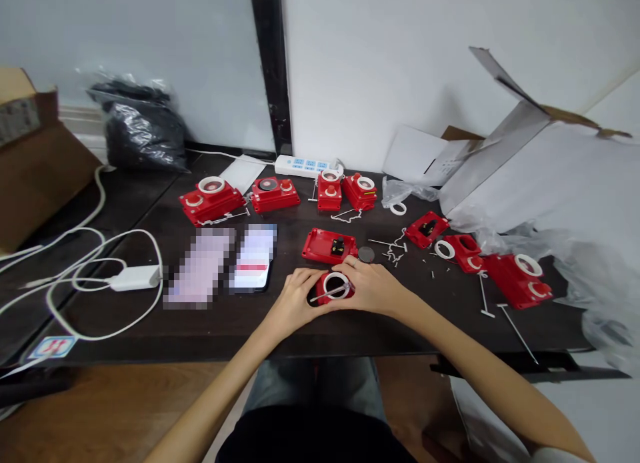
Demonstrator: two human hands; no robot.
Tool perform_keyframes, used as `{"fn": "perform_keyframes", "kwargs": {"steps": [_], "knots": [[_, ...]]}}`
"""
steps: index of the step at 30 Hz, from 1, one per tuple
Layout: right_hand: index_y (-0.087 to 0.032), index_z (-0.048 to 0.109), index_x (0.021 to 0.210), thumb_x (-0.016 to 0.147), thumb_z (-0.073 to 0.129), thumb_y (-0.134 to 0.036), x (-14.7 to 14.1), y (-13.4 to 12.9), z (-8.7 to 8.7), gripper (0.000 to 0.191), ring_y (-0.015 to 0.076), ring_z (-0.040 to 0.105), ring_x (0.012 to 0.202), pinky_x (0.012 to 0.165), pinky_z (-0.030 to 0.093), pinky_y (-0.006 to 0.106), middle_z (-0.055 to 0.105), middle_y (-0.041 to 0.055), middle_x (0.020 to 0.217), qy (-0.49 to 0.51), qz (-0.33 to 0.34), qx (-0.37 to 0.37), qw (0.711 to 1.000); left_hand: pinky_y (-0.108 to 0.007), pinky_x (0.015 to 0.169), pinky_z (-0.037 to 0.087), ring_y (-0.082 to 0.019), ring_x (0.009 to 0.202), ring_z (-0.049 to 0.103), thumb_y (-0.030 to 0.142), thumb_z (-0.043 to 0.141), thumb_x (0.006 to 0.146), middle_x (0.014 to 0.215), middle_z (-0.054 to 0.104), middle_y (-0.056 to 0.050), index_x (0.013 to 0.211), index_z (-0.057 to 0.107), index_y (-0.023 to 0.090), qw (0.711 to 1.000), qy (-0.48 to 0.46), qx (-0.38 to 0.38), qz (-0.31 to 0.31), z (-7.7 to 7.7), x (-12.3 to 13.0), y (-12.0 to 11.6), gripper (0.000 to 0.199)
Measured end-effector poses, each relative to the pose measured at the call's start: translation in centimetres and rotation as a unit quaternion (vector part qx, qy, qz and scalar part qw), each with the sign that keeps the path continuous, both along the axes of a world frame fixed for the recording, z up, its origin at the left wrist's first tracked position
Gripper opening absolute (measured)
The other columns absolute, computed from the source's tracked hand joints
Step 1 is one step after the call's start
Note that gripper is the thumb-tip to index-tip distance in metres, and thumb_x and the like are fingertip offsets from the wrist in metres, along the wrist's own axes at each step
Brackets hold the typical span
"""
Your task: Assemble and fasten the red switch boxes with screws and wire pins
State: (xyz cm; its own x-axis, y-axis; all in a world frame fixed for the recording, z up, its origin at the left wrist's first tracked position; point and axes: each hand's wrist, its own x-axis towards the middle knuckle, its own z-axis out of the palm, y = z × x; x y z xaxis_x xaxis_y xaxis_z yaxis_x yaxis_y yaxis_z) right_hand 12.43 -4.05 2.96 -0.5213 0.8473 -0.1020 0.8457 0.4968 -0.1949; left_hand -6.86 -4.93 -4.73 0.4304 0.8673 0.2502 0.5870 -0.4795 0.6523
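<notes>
Close to the table's front edge, my left hand (pixel 294 296) is closed around the left side of a small red alarm box housing (pixel 321 287). My right hand (pixel 374 287) grips the same housing from the right. A white ring (pixel 336 275) surrounds the housing's round opening. Across the ring lies a thin metal rod (pixel 326 294); its right end meets my right fingers, and its exact hold is unclear. Just beyond the hands rests an open red base (pixel 320 243) with a black part inside. A dark round disc (pixel 367 254) lies beside that base.
Several red alarm boxes (pixel 275 197) line the back, before a power strip (pixel 300 165). Right of my hands are loose screws (pixel 433 274), a red housing (pixel 464 252) and T-shaped metal rods (pixel 518 333). Left are a phone (pixel 253 257) and a charger cable (pixel 159 249).
</notes>
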Motion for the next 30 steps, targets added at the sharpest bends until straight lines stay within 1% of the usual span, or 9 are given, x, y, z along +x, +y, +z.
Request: {"fn": "perform_keyframes", "kwargs": {"steps": [3,7,11,13,17,20,22,25,30], "knots": [[-0.017,0.055,0.122,0.082,0.062,-0.049,0.3,0.3,0.7,0.052,0.0234,0.065,0.085,0.066,0.049,0.032,0.057,0.0106,0.116,-0.024,0.052,-0.017,0.998,-0.045,0.093,0.044,-0.027,0.106,0.054,0.047,0.074,0.071,0.112,0.063,-0.009,0.115,0.059,0.020,1.000,-0.001,0.004,0.000,0.0,0.0,0.0,0.054],[-0.030,0.045,0.132,0.085,0.061,-0.027,0.8,1.2,0.9,0.049,0.0181,0.061,0.102,0.077,0.049,0.028,0.047,0.0046,0.132,0.056,0.167,-0.103,0.979,-0.046,0.091,0.045,-0.028,0.105,0.054,0.048,0.076,0.067,0.110,0.063,-0.009,0.115,0.059,0.020,1.000,0.004,0.011,0.006,-0.2,0.0,0.1,0.058],[-0.017,0.042,0.131,0.072,0.067,-0.061,0.0,0.9,0.4,0.078,0.0264,0.063,0.097,0.074,0.051,0.036,0.049,0.0152,0.128,0.024,0.051,-0.043,0.997,-0.045,0.091,0.045,-0.027,0.105,0.055,0.042,0.078,0.068,0.111,0.063,-0.009,0.116,0.059,0.020,1.000,0.001,0.018,-0.003,-0.4,0.0,0.1,0.056],[-0.011,0.052,0.118,0.073,0.059,-0.068,-0.4,0.5,0.3,0.072,0.0289,0.065,0.087,0.069,0.050,0.037,0.056,0.0178,0.115,-0.048,0.008,-0.008,0.999,-0.044,0.092,0.045,-0.027,0.105,0.055,0.043,0.079,0.067,0.111,0.064,-0.009,0.115,0.059,0.020,1.000,-0.008,0.027,-0.004,-0.4,0.0,0.1,0.058],[-0.015,0.053,0.119,0.088,0.055,-0.043,0.2,0.5,1.1,0.043,0.0240,0.064,0.090,0.069,0.050,0.033,0.055,0.0134,0.117,-0.057,0.108,-0.034,0.992,-0.044,0.090,0.045,-0.027,0.103,0.056,0.044,0.079,0.066,0.109,0.064,-0.009,0.115,0.059,0.020,0.999,-0.004,0.033,0.002,-0.3,0.1,0.1,0.058],[-0.025,0.040,0.135,0.087,0.057,-0.030,0.8,0.9,1.4,0.051,0.0200,0.062,0.101,0.076,0.051,0.031,0.047,0.0085,0.133,0.011,0.167,-0.085,0.982,-0.044,0.090,0.045,-0.027,0.103,0.055,0.041,0.078,0.068,0.109,0.063,-0.009,0.114,0.059,0.019,1.000,0.003,0.030,0.005,-0.3,0.1,0.1,0.055],[-0.023,0.034,0.139,0.081,0.063,-0.045,0.7,0.9,1.3,0.069,0.0237,0.061,0.104,0.078,0.051,0.034,0.044,0.0115,0.136,0.018,0.123,-0.075,0.989,-0.043,0.090,0.045,-0.026,0.104,0.055,0.040,0.078,0.068,0.110,0.063,-0.009,0.115,0.059,0.019,1.000,0.003,0.030,0.004,-0.4,0.0,0.1,0.055],[-0.013,0.048,0.128,0.077,0.058,-0.065,-0.1,0.7,1.0,0.074,0.0293,0.065,0.091,0.070,0.051,0.037,0.053,0.0180,0.123,-0.063,0.025,-0.021,0.997,-0.043,0.092,0.044,-0.026,0.105,0.055,0.043,0.078,0.067,0.111,0.063,-0.008,0.116,0.058,0.019,0.999,-0.004,0.033,0.000,-0.4,0.0,0.1,0.058],[-0.014,0.059,0.114,0.086,0.053,-0.050,-0.5,0.8,1.7,0.046,0.0239,0.065,0.086,0.066,0.049,0.031,0.059,0.0129,0.112,-0.094,0.091,-0.022,0.991,-0.043,0.091,0.045,-0.026,0.104,0.055,0.045,0.078,0.067,0.110,0.063,-0.008,0.115,0.059,0.020,0.999,-0.011,0.034,0.000,-0.5,0.1,0.1,0.057]]}}
